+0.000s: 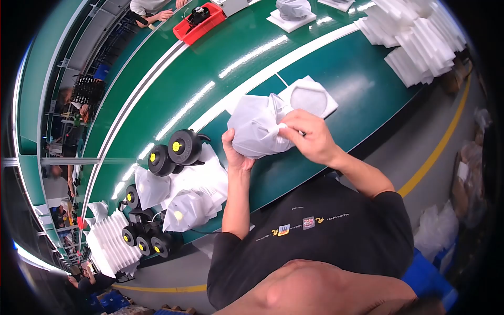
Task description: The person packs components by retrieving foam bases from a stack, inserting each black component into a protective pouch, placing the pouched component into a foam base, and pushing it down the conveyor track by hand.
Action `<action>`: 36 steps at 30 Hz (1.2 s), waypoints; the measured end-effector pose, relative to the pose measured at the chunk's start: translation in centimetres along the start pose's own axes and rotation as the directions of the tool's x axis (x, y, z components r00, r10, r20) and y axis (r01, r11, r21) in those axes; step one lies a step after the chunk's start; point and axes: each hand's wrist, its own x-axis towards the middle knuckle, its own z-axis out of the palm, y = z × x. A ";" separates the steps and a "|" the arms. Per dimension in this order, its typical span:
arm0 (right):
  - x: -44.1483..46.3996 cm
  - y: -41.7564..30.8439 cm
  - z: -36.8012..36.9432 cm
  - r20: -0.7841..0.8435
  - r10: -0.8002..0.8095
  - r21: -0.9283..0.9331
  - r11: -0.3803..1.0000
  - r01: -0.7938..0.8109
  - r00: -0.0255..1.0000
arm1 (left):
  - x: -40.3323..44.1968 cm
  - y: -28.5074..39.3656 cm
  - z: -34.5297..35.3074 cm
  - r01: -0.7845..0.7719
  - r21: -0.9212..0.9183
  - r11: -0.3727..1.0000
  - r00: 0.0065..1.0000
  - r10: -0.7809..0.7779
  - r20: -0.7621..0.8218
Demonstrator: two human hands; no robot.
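A black short-sleeved shirt [325,244] bears coloured emblems [308,223] and pale lettering [337,216].

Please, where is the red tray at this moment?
In the head view, the red tray is near the top edge, left of centre, between another person's hand and a grey box.

Between the left hand [239,152] and the right hand [312,139], the bag [254,126] looks like thin white plastic film, creased and faintly shiny. Just beyond the right hand, the pad [313,101] seems matt white foam. Left of the left hand, the round black parts [185,147] look like smooth plastic with a dull sheen. Farther beyond both hands, the green belt [236,86] is smooth and glossy, and the red tray [185,35] looks like smooth plastic. Nearer the body, the black shirt [336,247] is matt cloth.
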 end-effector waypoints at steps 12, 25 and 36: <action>-0.7 1.0 -0.2 -0.117 0.378 0.166 0.919 -0.357 0.919 | -1.3 0.5 -2.0 -0.073 0.140 0.987 0.997 0.067 0.044; -0.2 1.1 -2.2 0.187 -0.265 -0.224 0.926 0.304 0.946 | -0.4 -0.4 -1.6 -0.038 0.120 0.992 0.998 0.031 0.056; -1.6 1.0 -2.5 0.211 -0.156 -0.486 0.840 0.242 0.965 | 0.8 -1.4 1.5 0.223 -0.113 0.968 0.975 -0.220 0.043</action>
